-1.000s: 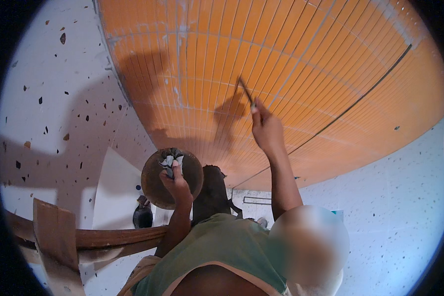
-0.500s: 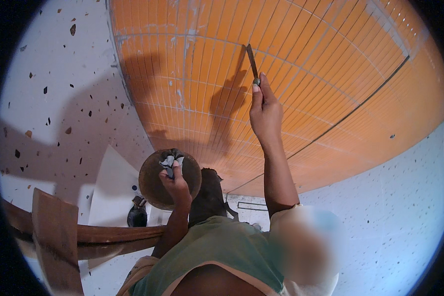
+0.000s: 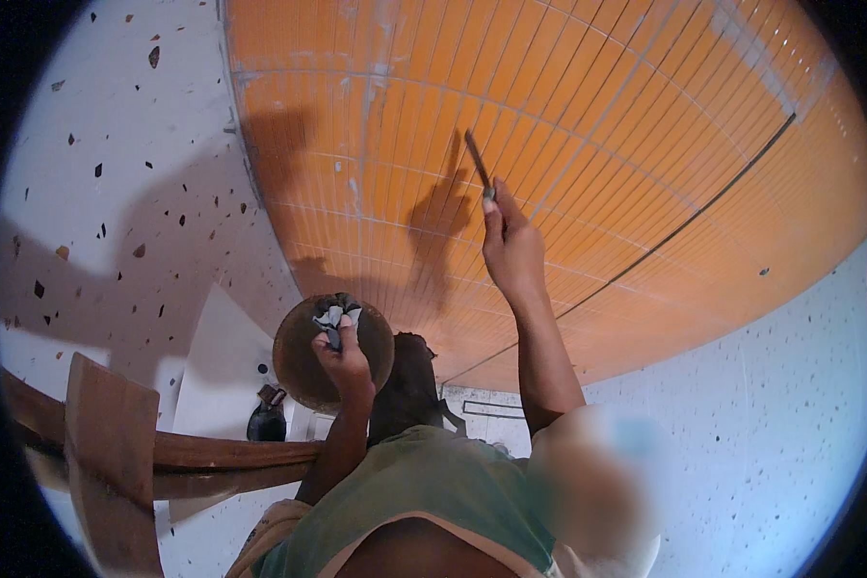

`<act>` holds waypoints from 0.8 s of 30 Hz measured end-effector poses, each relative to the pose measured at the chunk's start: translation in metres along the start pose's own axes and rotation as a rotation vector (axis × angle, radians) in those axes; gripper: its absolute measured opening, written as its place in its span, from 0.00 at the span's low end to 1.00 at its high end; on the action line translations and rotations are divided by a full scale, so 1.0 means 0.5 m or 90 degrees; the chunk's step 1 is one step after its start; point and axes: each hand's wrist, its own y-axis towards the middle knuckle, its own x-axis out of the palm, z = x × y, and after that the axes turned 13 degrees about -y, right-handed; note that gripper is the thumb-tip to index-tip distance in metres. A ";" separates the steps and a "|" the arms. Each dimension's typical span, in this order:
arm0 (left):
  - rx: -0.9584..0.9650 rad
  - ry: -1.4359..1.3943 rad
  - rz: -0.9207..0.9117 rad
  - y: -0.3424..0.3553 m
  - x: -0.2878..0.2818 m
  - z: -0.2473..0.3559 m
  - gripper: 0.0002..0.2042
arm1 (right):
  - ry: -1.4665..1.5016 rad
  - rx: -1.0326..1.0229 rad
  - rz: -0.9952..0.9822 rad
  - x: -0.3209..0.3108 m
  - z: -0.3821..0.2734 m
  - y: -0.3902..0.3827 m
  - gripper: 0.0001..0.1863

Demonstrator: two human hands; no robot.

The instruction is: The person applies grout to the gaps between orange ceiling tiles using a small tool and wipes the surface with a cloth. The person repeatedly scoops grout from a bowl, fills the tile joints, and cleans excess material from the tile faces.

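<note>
My left hand (image 3: 347, 366) grips a crumpled grey cloth or scrap (image 3: 337, 316) over a brown round bowl (image 3: 301, 366) low in the middle; whether it also holds the bowl is hidden. My right hand (image 3: 511, 246) is closed on a narrow dark metal tool (image 3: 476, 157), its tip pointing up at an orange tiled wall (image 3: 607, 106) with narrow tiles and pale grout lines. I cannot tell whether the tip touches the tiles; its shadow falls beside it.
Speckled white surfaces (image 3: 96, 144) flank the wall. A wooden plank frame (image 3: 108, 433) stands at lower left, near a dark container (image 3: 266, 420). A dark shape (image 3: 400, 380), possibly my trouser leg, is below the wall.
My right hand rose with the tool, then came down and leftward, ending slightly higher than a second ago. My left hand stays nearly in place.
</note>
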 end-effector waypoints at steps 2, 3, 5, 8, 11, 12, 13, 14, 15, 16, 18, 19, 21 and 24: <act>0.013 -0.038 0.008 -0.005 0.010 0.005 0.12 | 0.062 0.048 0.020 -0.019 -0.041 0.023 0.22; 0.011 -0.045 0.009 -0.005 0.008 0.003 0.12 | 0.061 0.043 0.024 -0.020 -0.046 0.031 0.23; 0.008 -0.058 0.010 -0.001 0.003 -0.004 0.12 | 0.060 0.033 0.035 -0.019 -0.055 0.044 0.23; -0.002 -0.077 0.004 -0.004 0.004 -0.007 0.12 | 0.090 0.022 0.054 -0.019 -0.063 0.054 0.23; 0.029 -0.045 -0.009 -0.004 -0.008 -0.023 0.12 | 0.063 0.061 0.003 -0.027 -0.077 0.055 0.23; 0.031 -0.022 -0.009 -0.004 -0.010 -0.022 0.12 | 0.068 0.034 0.044 -0.015 -0.070 0.055 0.23; 0.032 0.000 -0.010 -0.004 -0.011 -0.021 0.12 | 0.072 0.007 0.085 0.004 -0.058 0.056 0.23; 0.033 0.023 -0.011 -0.005 -0.010 -0.020 0.12 | 0.077 -0.020 0.126 0.015 -0.049 0.056 0.22; 0.039 0.057 -0.006 -0.007 -0.009 -0.009 0.12 | 0.071 -0.024 0.114 0.020 -0.049 0.053 0.22; 0.043 0.090 -0.002 -0.012 -0.004 0.005 0.13 | 0.064 -0.028 0.102 0.024 -0.048 0.049 0.22; 0.051 0.111 0.003 -0.018 0.001 0.016 0.13 | 0.028 -0.016 0.028 0.025 -0.041 0.032 0.22; 0.054 0.098 0.003 -0.020 0.001 0.020 0.13 | -0.002 0.000 -0.035 0.025 -0.031 0.017 0.21; 0.056 0.082 0.000 -0.024 0.004 0.026 0.13 | -0.029 0.017 -0.104 0.036 0.001 -0.018 0.21; 0.064 0.095 -0.002 -0.021 0.012 0.024 0.14 | 0.011 0.005 -0.056 0.055 0.032 -0.033 0.21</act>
